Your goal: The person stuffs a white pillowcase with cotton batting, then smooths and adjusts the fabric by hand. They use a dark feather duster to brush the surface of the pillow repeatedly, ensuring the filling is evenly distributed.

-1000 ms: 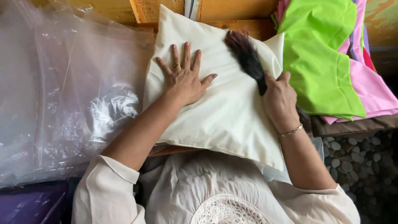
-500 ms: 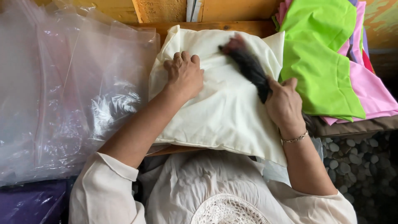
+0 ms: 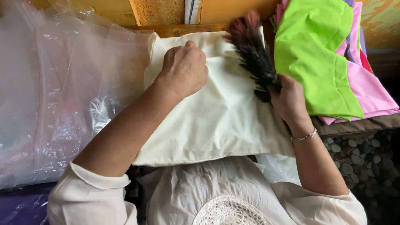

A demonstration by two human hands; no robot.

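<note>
1. Plastic sheeting [image 3: 50, 104] lies crumpled, well left of the left hand.
2. The pillow [image 3: 216, 121] sits under both hands, on the lap.
3. Green cloth [image 3: 316, 54] tops a pink stack just right of the right hand.
4. The duster [image 3: 252, 50], dark-feathered, slants up from the right hand across the pillow's top right corner.
5. The left hand [image 3: 183, 68] is curled, fingers together, pressing the pillow's upper part.
6. The right hand [image 3: 287, 100] is clamped around the duster's base.

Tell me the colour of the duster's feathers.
Dark brown to black, reddish at the tips; the head view shows the duster in the right hand.
</note>
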